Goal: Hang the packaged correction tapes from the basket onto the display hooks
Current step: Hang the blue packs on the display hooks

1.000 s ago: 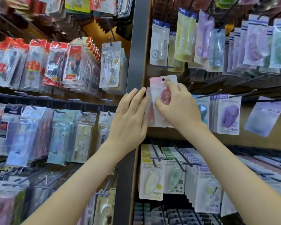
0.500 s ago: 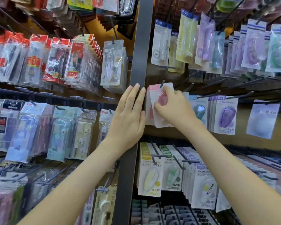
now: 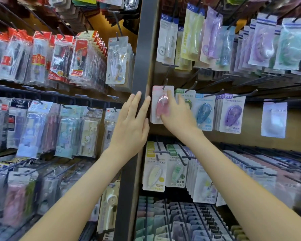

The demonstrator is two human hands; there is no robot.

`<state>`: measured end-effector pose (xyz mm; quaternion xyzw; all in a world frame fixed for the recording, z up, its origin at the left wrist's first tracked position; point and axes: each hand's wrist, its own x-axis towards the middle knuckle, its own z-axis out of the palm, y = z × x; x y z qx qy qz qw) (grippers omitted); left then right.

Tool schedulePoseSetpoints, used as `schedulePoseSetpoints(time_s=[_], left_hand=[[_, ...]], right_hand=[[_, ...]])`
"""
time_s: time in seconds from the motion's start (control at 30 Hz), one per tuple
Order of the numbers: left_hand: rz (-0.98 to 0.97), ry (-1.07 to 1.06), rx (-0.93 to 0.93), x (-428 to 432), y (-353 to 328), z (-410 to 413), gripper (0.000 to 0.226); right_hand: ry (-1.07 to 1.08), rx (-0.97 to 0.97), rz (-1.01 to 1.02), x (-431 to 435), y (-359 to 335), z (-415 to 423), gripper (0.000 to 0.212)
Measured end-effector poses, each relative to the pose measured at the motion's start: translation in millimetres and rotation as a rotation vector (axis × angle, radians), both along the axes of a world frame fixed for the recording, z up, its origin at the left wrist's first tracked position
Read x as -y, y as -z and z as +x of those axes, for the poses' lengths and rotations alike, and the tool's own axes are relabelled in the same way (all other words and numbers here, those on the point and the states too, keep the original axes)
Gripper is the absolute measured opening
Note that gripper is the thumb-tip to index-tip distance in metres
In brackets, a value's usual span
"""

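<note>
Right hand (image 3: 176, 115) presses fingers against the pink correction tape pack (image 3: 161, 105), which hangs upright on its display hook (image 3: 164, 84) (hook through the top hole). Left hand (image 3: 133, 126), open and flat, rests on the dark shelf post (image 3: 142, 58) just left of it.

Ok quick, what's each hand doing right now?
Left hand: open, flat against the dark shelf post, holding nothing.
Right hand: closed on the pink correction tape pack, which is on the hook.
</note>
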<state>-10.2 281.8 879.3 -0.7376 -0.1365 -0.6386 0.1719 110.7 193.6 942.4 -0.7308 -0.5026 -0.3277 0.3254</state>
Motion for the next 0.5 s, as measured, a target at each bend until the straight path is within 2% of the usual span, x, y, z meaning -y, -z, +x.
schedulePoseSetpoints(time_s=[0.17,0.3,0.4,0.5], left_hand=[[-0.075,0.051,0.032,72,63,7,0.049],[-0.123,0.153,-0.038,161,158,17,0.04],[-0.358,0.238,-0.249,224,267,26,0.037],[-0.7,0.278,-0.464,274,390,32,0.037]], right_hand=[[-0.232,0.175,0.152,84,71,-5,0.065],[-0.354,0.169,0.162,157,179,14,0.048],[-0.38,0.032,0.019,209,287,38,0.043],[-0.346,-0.207,-0.265,259,412,58,0.044]])
